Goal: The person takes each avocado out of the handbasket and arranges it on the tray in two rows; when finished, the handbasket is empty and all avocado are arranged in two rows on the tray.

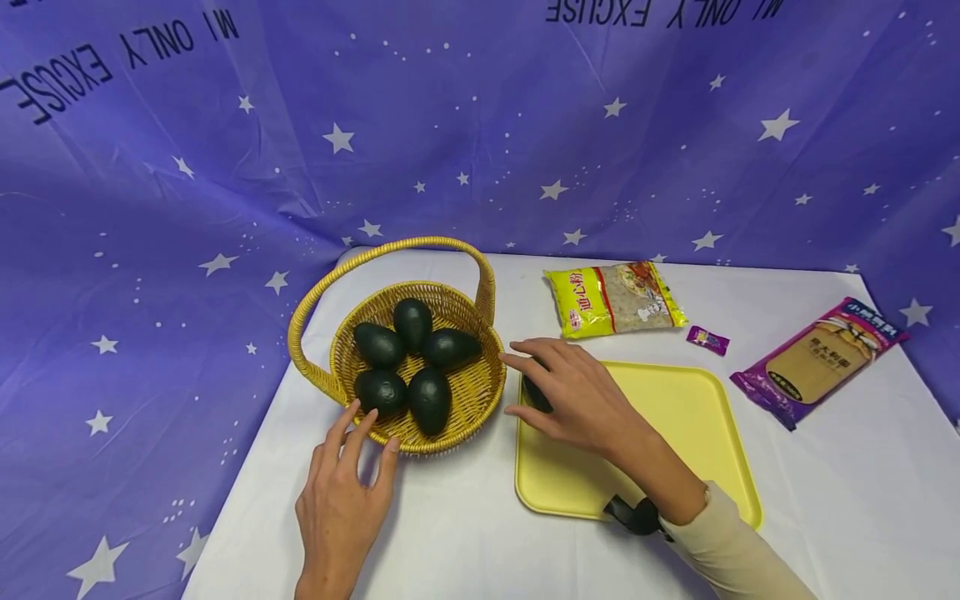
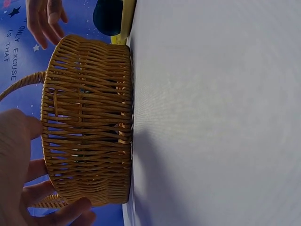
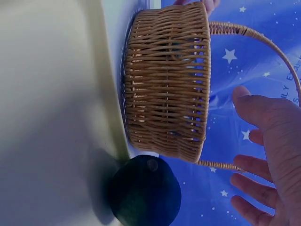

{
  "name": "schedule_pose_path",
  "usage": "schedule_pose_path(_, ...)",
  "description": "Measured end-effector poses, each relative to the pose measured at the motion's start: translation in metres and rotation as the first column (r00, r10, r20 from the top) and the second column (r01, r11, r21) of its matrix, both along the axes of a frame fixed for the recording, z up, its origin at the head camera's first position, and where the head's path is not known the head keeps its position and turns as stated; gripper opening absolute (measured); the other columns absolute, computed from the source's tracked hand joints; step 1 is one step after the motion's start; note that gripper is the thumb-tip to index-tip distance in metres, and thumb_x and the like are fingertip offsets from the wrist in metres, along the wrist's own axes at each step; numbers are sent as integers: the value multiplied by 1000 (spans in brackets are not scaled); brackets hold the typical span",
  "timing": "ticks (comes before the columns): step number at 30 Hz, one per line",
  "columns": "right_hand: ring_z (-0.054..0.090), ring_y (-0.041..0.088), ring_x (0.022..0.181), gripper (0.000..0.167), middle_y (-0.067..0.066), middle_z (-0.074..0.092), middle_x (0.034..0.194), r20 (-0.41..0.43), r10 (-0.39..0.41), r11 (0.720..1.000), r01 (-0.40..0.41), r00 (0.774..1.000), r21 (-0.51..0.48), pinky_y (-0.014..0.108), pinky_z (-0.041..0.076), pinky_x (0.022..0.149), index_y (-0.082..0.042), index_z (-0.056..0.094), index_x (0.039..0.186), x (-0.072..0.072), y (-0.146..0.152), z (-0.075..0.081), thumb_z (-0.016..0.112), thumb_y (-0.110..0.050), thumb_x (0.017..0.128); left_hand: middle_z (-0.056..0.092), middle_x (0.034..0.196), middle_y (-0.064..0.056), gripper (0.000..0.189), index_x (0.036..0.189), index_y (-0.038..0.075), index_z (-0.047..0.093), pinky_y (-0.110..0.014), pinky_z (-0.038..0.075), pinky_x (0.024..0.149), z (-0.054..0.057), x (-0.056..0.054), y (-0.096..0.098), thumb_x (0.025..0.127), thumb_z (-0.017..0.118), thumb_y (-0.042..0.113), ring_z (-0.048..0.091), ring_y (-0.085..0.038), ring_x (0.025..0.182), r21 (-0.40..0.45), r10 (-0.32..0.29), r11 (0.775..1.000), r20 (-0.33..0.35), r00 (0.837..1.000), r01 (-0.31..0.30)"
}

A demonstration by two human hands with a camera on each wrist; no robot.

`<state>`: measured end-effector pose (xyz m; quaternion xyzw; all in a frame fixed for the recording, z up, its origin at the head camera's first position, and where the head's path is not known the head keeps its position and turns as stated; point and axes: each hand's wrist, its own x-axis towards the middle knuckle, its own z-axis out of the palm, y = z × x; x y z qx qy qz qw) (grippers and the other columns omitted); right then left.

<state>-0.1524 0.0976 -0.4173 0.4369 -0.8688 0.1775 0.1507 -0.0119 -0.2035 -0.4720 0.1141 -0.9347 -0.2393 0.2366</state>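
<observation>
Several dark green avocados (image 1: 431,401) lie in a yellow wicker basket (image 1: 480,408) with an arched handle. My left hand (image 1: 341,500) is at the basket's near left rim, its fingers spread and loosely bent against the edge. In the left wrist view, its fingertips overlap the woven side. My right hand (image 1: 581,396) hovers to the right of the basket with fingers extended and nothing gripped. Beneath it, another avocado (image 1: 536,393) rests at the left edge of a yellow tray (image 1: 675,400), mostly hidden by the hand in the head view; the right wrist view shows this avocado (image 3: 143,193) apart from the fingers.
Behind the tray lies a yellow bag of noodles (image 1: 615,298), with a small purple packet (image 1: 707,340) beside it. A purple package of pasta (image 1: 821,361) is at the right. A white cloth (image 1: 457,533) covers the table, and a starry purple-blue curtain (image 1: 450,125) hangs behind.
</observation>
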Motion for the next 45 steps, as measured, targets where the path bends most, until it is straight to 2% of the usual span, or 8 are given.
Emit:
schedule_pose_path(8,61,29,133,63,8,63,145,-6,33,999,-32,999,3,53,52,107,-21,61,151,-2,-13,2,80,-46,97,60,152,-5,47,132,15,77,-61,58,61,0,0,-1,91,86,38,70,-34,116,-20,21,1000,-72,997,-23)
schedule_pose_path(23,62,25,131,62,6,66,142,-53,95,995,-94,994,18,45,53,107,-17,64,147,-8,-40,0,81,-47,96,64,150,-3,50,133,15,77,-59,59,61,1,0,-3,90,86,39,69,-36,118,-25,37,999,-102,994,-40)
schedule_pose_path(39,66,23,126,57,3,69,139,-31,116,992,-114,993,61,45,56,102,-20,68,144,-11,-58,-4,81,-46,96,66,147,0,47,131,18,78,-59,59,61,2,-2,-4,90,87,41,68,-34,119,-30,60,998,-81,995,-63)
schedule_pose_path(45,66,23,125,53,0,71,135,-36,135,988,-132,990,85,43,57,99,-22,71,141,-10,-66,-4,79,-51,97,66,149,0,48,131,18,77,-59,59,61,2,0,-4,92,85,44,68,-34,118,-27,65,997,-68,996,-67)
